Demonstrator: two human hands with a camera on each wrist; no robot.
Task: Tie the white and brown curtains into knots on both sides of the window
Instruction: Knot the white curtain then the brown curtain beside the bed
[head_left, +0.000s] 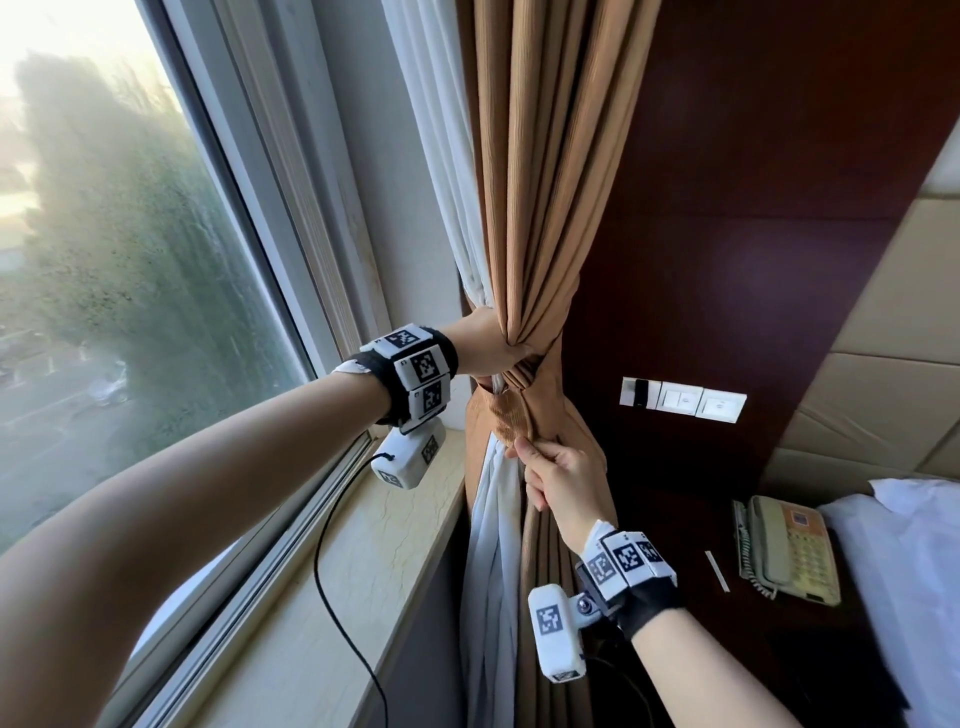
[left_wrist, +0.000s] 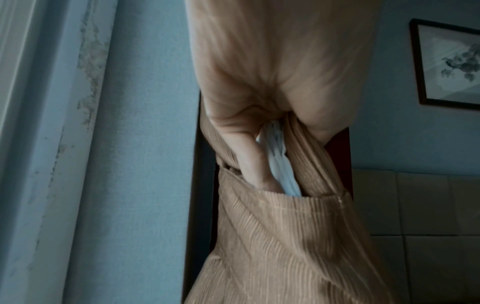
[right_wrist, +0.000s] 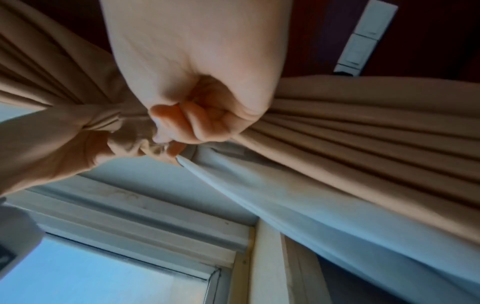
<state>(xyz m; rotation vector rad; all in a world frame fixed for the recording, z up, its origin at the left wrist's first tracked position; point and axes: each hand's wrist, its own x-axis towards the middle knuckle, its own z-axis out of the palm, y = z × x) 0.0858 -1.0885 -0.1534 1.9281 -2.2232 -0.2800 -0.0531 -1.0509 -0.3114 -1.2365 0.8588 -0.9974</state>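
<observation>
At the right side of the window, the brown curtain and the white curtain hang gathered together. My left hand grips the bundle just above a brown knot. Just under the knot, my right hand clenches the brown tail, and white cloth hangs beside it. In the left wrist view my thumb lies against a twisted strand of white curtain that enters a ribbed brown loop. In the right wrist view my right hand is fisted on brown folds beside the knot.
A marble window sill runs along the window on the left. Behind the curtains is a dark wood panel with a switch plate. A telephone sits on a dark nightstand beside white bedding. A framed picture hangs on the wall.
</observation>
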